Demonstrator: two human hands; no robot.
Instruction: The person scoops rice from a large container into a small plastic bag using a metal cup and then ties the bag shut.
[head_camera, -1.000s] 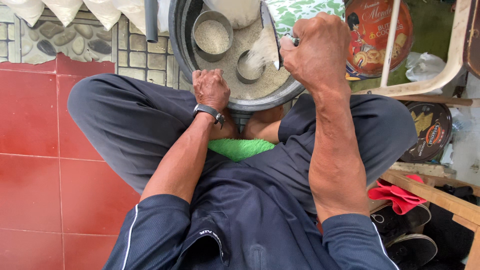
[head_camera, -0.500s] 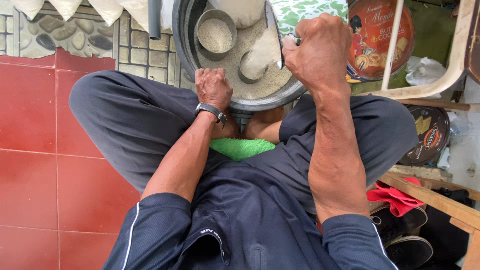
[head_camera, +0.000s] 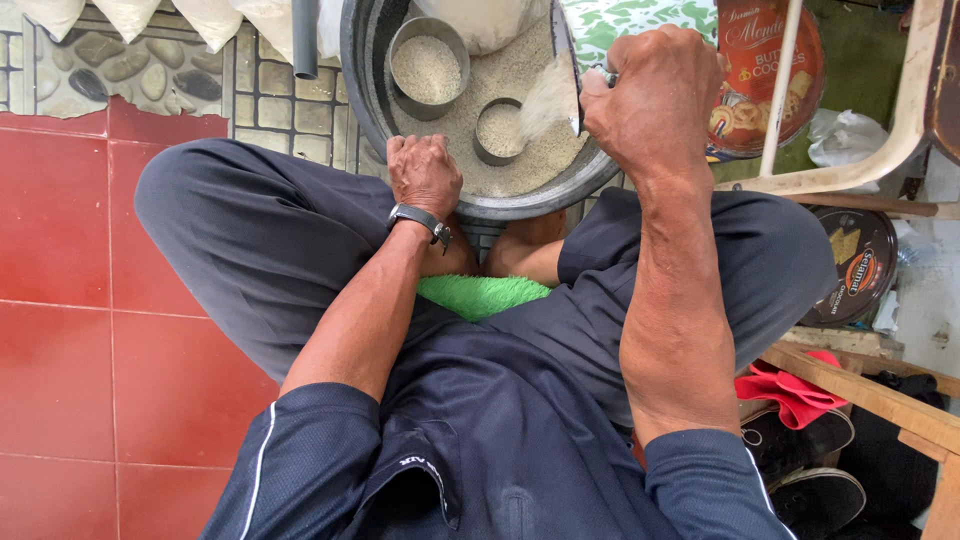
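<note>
Grain fills a wide grey metal basin (head_camera: 590, 185) that sits at twelve o'clock from the seated person, just past the crossed legs. The right hand (head_camera: 655, 95) is clenched tight around the handle of a flat metal scoop (head_camera: 565, 60), held on edge over the basin's two o'clock side, and a thin spill of grain (head_camera: 545, 100) falls off its blade. Directly under that spill, a small round tin (head_camera: 500, 130) stands sunk in the grain near the basin's middle and is already full. A larger round tin (head_camera: 425, 65), also full, stands at ten o'clock from the small one, near the basin's far wall. The left hand (head_camera: 425, 175) is curled into a loose fist, knuckles resting on the basin's near rim at seven o'clock; it holds nothing that shows. A dark wristwatch (head_camera: 420, 220) rings that wrist. A white sack (head_camera: 480, 20) leans into the basin at its twelve o'clock edge. A red round biscuit tin (head_camera: 770, 70) stands at three o'clock of the basin, behind a pale chair leg (head_camera: 780, 85). A green cushion (head_camera: 480, 295) peeks out beneath the ankles.
</note>
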